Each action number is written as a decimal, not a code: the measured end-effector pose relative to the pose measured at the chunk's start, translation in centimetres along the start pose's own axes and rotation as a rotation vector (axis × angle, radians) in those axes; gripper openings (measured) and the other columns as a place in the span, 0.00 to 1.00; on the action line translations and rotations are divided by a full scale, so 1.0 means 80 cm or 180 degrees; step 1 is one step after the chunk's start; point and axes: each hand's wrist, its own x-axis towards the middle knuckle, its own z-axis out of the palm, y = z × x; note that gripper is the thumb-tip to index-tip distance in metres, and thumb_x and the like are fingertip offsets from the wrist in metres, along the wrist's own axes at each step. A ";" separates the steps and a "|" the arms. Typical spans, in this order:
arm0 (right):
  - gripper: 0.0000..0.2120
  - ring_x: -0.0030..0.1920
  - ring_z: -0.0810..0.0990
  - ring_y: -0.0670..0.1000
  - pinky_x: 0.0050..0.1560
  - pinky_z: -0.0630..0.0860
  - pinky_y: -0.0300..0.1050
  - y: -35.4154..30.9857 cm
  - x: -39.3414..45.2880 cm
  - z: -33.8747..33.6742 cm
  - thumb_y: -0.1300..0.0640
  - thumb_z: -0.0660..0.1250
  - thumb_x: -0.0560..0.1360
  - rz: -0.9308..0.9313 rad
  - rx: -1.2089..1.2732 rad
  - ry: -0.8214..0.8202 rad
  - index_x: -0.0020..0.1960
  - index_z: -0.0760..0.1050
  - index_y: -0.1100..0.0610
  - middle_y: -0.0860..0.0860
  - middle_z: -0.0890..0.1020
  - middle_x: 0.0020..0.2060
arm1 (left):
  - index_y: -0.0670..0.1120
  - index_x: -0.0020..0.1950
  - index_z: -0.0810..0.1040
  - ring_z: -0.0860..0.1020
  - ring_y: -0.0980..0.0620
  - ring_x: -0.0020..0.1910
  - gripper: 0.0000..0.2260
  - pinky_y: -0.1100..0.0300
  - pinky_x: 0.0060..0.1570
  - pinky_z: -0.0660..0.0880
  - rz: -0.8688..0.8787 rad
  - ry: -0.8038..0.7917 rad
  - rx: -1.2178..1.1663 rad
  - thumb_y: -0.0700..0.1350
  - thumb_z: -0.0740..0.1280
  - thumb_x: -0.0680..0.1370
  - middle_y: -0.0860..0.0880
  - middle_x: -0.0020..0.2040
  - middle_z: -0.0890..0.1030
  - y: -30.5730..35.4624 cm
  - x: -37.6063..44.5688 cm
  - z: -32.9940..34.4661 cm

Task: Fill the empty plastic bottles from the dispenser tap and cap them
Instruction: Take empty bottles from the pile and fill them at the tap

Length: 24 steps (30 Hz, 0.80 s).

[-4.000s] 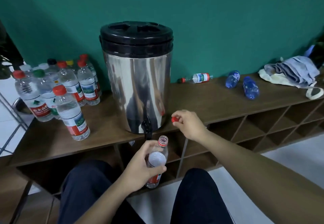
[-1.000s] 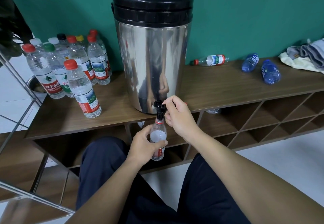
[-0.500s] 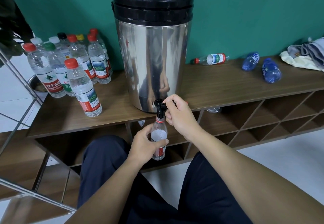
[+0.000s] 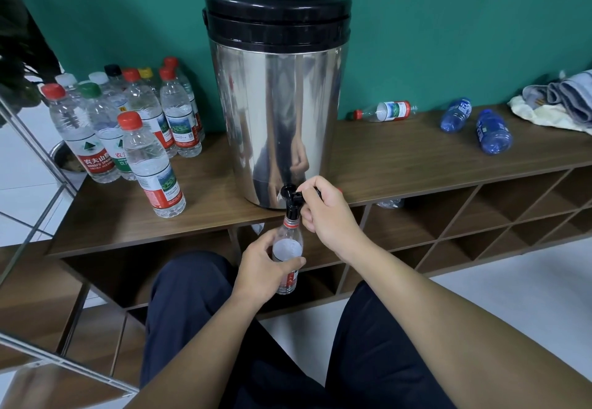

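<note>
Fingers (image 4: pixel 312 192) of the right hand (image 4: pixel 330 216) are curled round the black tap (image 4: pixel 290 198) handle & hold it. A bit of red peeks out behind that hand, maybe the cap, can't tell. Left hand (image 4: pixel 262 271) wraps its fingers & thumb round the open bottle (image 4: pixel 288 248), mouth right up under the tap, just below the shelf (image 4: pixel 416 158) edge. Water inside looks part way up, so I think filling is going on now. Big shiny dispenser (image 4: pixel 277 104) stands behind. Left of it stand capped bottles (image 4: pixel 150 152) w/ water, prob done. Right of it lie three more (image 4: pixel 382 111), one clear & two blue, prob not filled yet. So: a good bit done, this one needs topping up & a cap, then those three.
</note>
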 end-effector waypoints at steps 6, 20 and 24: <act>0.11 0.29 0.62 0.49 0.30 0.59 0.44 0.005 0.003 0.004 0.58 0.59 0.90 -0.0032 0.0095 0.0038 0.50 0.73 0.59 0.47 0.66 0.28 | 0.59 0.68 0.84 0.85 0.57 0.62 0.29 0.47 0.68 0.82 0.0000 0.0017 0.0000 0.46 0.88 0.70 0.60 0.59 0.88 -0.002 0.001 -0.001; 0.11 0.31 0.63 0.50 0.30 0.59 0.45 0.008 0.004 0.004 0.58 0.59 0.90 -0.0036 0.0106 0.0064 0.49 0.74 0.56 0.48 0.66 0.29 | 0.61 0.69 0.84 0.85 0.56 0.63 0.30 0.45 0.68 0.83 -0.0079 0.0018 0.0032 0.49 0.88 0.69 0.60 0.60 0.88 -0.002 0.001 -0.001; 0.11 0.29 0.63 0.49 0.29 0.60 0.43 0.008 0.004 0.004 0.57 0.60 0.90 -0.0039 0.0089 0.0078 0.50 0.73 0.58 0.48 0.66 0.28 | 0.60 0.68 0.84 0.85 0.56 0.62 0.28 0.45 0.68 0.83 -0.0044 0.0007 0.0044 0.48 0.88 0.70 0.60 0.59 0.88 0.000 0.000 -0.001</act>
